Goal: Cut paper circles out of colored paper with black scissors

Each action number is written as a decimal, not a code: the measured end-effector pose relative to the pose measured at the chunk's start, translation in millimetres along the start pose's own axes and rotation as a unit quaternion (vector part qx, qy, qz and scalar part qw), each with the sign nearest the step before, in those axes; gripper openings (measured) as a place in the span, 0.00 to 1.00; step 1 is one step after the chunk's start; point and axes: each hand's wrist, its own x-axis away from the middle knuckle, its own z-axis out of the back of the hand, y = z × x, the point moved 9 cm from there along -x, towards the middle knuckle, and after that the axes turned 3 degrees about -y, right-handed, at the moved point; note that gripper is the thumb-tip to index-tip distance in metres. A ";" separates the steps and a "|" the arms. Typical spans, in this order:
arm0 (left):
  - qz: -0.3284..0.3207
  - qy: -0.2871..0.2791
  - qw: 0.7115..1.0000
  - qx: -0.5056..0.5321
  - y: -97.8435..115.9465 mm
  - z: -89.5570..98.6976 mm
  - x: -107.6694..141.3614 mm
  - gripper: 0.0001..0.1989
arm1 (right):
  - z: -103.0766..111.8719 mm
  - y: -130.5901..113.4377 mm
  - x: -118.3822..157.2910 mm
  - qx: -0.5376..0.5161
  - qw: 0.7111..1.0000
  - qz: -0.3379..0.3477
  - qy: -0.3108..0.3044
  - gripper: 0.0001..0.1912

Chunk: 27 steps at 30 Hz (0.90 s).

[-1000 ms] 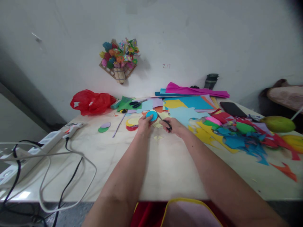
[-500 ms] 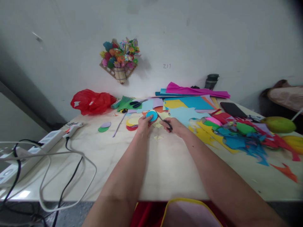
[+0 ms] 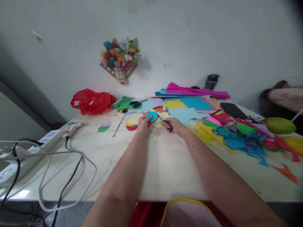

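Observation:
My left hand (image 3: 144, 124) pinches a blue paper circle (image 3: 151, 116), its thumb on top; an orange-brown edge shows beneath the circle. In my right hand (image 3: 174, 125) are dark-handled scissors (image 3: 168, 125), the fingers closed round the handles and the blades pointing up and left at the circle's right edge. Pale yellow paper (image 3: 158, 123) lies under and between the hands. Just left of my left hand is a small pile of yellow and red paper circles (image 3: 132, 122). Farther left rest a purple and a green paper circle (image 3: 104, 128), overlapping.
Coloured paper sheets (image 3: 189, 107) and a second pair of scissors (image 3: 137, 103) lie behind the hands. Heaped paper scraps (image 3: 246, 135) and a black phone-like slab (image 3: 233, 109) sit at right. Left are a red plastic bag (image 3: 93, 101), a power strip (image 3: 44, 143) and loose cables (image 3: 94, 176).

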 end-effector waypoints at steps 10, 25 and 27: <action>0.000 -0.001 1.000 -0.007 -0.8 3.6 -3.5 0.13 | 0.2 -3.8 1.6 -0.005 1.000 0.020 -0.017 0.15; 0.009 -0.017 1.000 -0.011 3.2 0.5 -1.0 0.13 | 1.7 -4.1 3.8 -0.012 1.000 0.002 -0.019 0.13; 0.009 -0.019 1.000 -0.012 3.2 0.9 -1.4 0.13 | 2.2 -3.9 3.7 -0.015 1.000 0.003 -0.020 0.12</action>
